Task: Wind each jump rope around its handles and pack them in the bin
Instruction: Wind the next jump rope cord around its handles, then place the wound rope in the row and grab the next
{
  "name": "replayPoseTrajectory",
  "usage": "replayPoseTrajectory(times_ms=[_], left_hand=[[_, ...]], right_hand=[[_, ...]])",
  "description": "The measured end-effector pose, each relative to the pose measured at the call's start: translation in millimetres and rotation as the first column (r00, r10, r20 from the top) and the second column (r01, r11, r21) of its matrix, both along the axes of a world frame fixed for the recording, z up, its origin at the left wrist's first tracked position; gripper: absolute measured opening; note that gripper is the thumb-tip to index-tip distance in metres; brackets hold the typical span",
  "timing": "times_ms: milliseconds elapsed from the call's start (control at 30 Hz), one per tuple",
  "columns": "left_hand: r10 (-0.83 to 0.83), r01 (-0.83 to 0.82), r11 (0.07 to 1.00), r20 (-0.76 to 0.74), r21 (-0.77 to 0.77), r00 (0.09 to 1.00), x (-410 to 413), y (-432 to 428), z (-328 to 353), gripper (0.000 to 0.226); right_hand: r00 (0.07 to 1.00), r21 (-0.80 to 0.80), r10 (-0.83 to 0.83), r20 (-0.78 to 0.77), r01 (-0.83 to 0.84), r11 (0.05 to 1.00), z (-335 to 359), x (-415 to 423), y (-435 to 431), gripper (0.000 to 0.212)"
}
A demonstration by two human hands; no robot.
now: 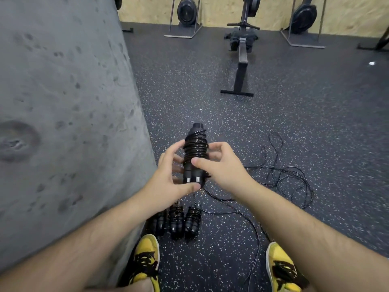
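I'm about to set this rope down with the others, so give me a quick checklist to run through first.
1. Both hands, left hand and right hand, grip the wound rope: ok.
2. Coils sit tight around the handles: ok.
3. Rope tail tucked in: cannot tell.
4. Space beside the three finished bundles on the floor: ok.
5. Loose ropes still to wind: not ok.
6. Bin within reach: cannot tell, none in view.

I see a dark speckled rubber floor [294, 127], a rough grey concrete wall [63, 91] on the left, a plywood back wall [221, 9], and rowing machines [242, 49] standing along it.
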State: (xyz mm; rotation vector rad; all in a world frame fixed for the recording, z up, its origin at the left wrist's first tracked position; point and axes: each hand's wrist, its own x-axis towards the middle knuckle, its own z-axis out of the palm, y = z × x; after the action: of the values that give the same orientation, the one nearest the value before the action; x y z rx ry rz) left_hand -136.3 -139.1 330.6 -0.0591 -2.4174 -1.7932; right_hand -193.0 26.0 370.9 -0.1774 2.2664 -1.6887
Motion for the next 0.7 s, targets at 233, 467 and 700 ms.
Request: replayPoseTrajectory(times_ms=[233,467,700], left_hand=[[-0.073,0.09,0.957,0.074,-0.274,0.995,-14,-18,-43,0.082],[-0.004,0.159,0.902,0.359,-0.402,0.933,-20,-40,-119,0.065],[0.232,0.158,0.827,0.583,-0.54,0.779,-29,-49,-217,0.047]], right_hand=[[0.98,0.0,-0.04,0.193,0.041,0.999,-70,-14,-18,0.062],[0.906,0.05,-0.111,0.408,0.099,0.994,-180,-23,-57,0.048],[0.817,0.113,-0.187,0.545,0.149,0.982,-287,-2,-94,0.049]])
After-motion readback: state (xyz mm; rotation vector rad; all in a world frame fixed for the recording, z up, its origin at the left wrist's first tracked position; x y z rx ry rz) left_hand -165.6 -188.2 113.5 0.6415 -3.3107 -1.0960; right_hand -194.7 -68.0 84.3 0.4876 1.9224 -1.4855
